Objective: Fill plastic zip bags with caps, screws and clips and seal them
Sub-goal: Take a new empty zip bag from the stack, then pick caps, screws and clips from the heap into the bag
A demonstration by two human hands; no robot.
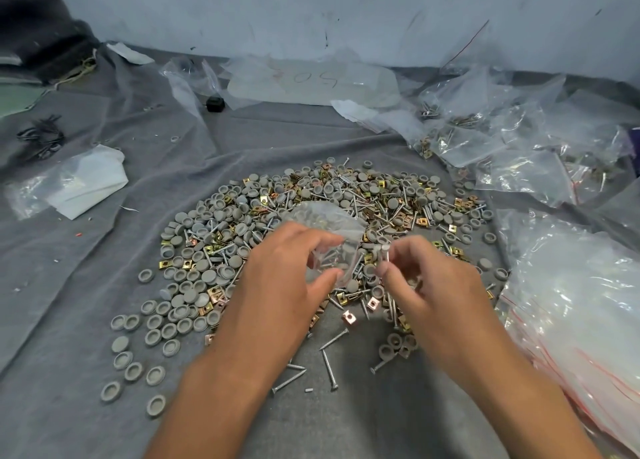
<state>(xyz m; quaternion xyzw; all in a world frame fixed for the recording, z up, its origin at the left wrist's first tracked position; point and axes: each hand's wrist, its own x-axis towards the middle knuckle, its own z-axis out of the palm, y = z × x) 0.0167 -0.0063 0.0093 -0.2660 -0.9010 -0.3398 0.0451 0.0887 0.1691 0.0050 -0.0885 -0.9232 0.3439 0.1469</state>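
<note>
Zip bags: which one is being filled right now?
The small clear bag held over the parts pile, pinched by the left hand. The other bags lie untouched on the cloth at the right and back.

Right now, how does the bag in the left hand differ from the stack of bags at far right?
The held bag is single, lifted over the parts pile and pinched by the left hand, with screws showing inside. The stack of bags lies flat on the grey cloth, many deep, looking unfilled. Both are clear plastic.
</note>
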